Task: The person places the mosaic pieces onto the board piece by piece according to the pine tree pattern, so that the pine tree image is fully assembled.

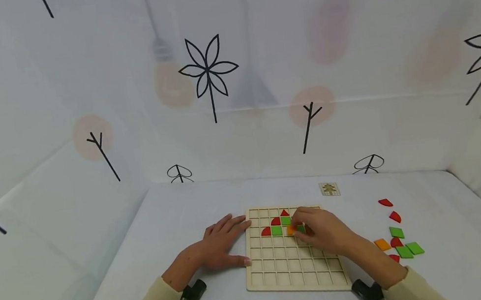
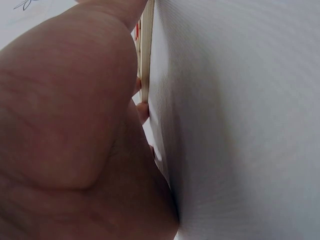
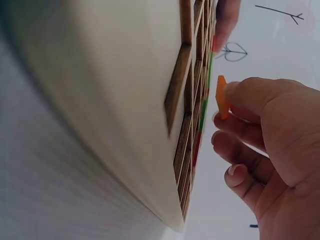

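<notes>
A square wooden grid board point(image 1: 296, 276) lies on the white table. My left hand point(image 1: 220, 245) rests flat at its left side, fingers straight, with thumb and fingertips at the board's edge. In the left wrist view, the palm fills much of the picture beside the board's edge point(image 2: 146, 60). My right hand point(image 1: 324, 229) pinches an orange square tile point(image 3: 222, 97) between thumb and fingers, close over the upper rows. Green square tiles point(image 1: 276, 230), red quarter-round tiles point(image 1: 266, 231) and a red triangle point(image 1: 284, 213) sit in those rows. The right hand partly covers other tiles there.
Loose tiles lie right of the board: red quarter-rounds point(image 1: 394, 217), green squares point(image 1: 396, 232) and an orange square point(image 1: 382, 244), some overlapping. Behind the board is a small pattern card point(image 1: 329, 189). A white cloth wall point(image 1: 257, 143) with printed plants stands at the table's back.
</notes>
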Motion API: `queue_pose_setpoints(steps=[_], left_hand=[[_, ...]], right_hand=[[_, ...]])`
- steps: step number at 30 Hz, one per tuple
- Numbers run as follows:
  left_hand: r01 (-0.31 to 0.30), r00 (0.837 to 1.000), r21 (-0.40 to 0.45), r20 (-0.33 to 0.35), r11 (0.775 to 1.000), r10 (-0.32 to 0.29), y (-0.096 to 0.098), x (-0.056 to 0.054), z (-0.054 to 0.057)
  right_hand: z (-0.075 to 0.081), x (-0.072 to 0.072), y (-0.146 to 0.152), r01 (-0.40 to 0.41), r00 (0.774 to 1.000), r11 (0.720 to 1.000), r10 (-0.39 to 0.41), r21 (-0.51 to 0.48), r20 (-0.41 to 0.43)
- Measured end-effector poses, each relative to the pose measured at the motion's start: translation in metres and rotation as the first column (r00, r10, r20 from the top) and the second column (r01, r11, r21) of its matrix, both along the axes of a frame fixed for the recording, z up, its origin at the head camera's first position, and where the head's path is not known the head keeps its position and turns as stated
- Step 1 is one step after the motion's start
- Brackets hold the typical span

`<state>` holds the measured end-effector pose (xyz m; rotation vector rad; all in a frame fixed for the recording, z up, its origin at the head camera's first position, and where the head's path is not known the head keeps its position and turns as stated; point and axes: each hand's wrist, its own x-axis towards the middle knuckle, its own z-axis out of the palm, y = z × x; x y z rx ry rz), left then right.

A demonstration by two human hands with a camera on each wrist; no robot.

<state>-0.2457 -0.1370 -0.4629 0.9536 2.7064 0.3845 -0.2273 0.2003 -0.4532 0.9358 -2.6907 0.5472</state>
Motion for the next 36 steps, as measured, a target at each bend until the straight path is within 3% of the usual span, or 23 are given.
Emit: queue_pose_setpoints(steps=[16, 25, 36], left_hand=[[0.006, 1.0, 0.01, -0.003, 1.0, -0.006, -0.003, 0.001, 0.0], [0.003, 1.0, 0.009, -0.001, 1.0, -0.003, -0.003, 0.001, -0.001], [-0.009, 1.0, -0.003, 0.001, 1.0, 0.009, -0.001, -0.001, -0.003]], right_hand=[[-0.006, -0.002, -0.002, -0.028, 0.999, 0.999, 0.03, 0.043, -0.038], [0.003, 0.003, -0.007, -0.018, 0.998, 0.991, 0.01, 0.133, 0.059], [0.009, 0.008, -0.008, -0.008, 0.997, 0.982, -0.007, 0.191, 0.077]])
